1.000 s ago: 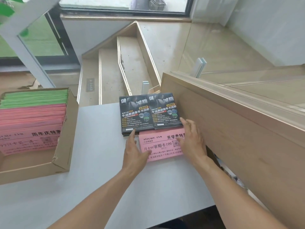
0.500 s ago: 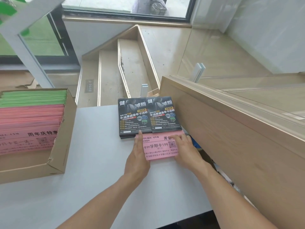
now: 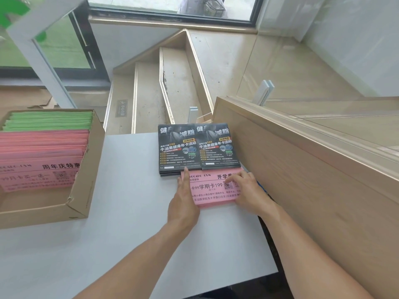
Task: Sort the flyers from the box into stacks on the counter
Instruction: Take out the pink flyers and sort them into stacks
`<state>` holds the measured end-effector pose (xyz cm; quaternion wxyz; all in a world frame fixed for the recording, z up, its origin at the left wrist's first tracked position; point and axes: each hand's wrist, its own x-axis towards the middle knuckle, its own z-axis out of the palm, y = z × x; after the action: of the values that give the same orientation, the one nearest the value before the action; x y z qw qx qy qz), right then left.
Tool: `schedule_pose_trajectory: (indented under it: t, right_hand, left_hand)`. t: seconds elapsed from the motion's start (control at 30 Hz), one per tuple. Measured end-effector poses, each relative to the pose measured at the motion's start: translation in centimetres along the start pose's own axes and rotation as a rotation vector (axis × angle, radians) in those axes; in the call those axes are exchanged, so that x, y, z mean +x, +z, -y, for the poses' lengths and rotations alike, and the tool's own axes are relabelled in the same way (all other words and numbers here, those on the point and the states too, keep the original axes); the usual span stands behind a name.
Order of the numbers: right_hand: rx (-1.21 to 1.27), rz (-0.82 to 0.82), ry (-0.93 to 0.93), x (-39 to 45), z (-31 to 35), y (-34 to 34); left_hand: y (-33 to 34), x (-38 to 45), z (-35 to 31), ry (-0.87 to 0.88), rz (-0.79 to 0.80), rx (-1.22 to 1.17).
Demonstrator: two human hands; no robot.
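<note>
Two black glossy flyer stacks (image 3: pixel 197 147) and one pink paper stack (image 3: pixel 212 188), squared by flat left hand (image 3: pixel 183 203) and right hand (image 3: pixel 248 190), are set at the counter's (image 3: pixel 129 212) far right edge; pink and green flyers (image 3: pixel 45 143) remain in the cardboard box (image 3: pixel 86 186).

Box (image 3: pixel 86 169) at counter (image 3: pixel 129 244) left edge, flyers (image 3: pixel 43 143) stacked inside. Two flyer stacks (image 3: pixel 197 147) side by side at counter's far right. Another stack (image 3: pixel 212 188) just in front, touching them, left hand (image 3: pixel 183 203) and right hand (image 3: pixel 250 193) on either side.
</note>
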<state>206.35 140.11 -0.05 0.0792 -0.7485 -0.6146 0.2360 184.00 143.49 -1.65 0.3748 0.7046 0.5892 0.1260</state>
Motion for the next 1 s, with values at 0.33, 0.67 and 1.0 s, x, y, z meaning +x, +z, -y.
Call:
schedule_pose_trajectory:
  t: [0.33,0.67,1.0]
  right_hand:
    - [-0.002,0.025,0.009,0.1,0.3,0.2]
    - [-0.046,0.041,0.02,-0.2,0.6,-0.4]
    - [-0.149,0.03,-0.041,-2.0,6.7,1.8]
  left_hand:
    - [0.4,-0.6,-0.5,0.125,0.005,0.183]
    - [0.5,-0.5,0.2,0.086,-0.022,0.055]
    - [-1.1,-1.7,1.5,0.162,-0.07,-0.214]
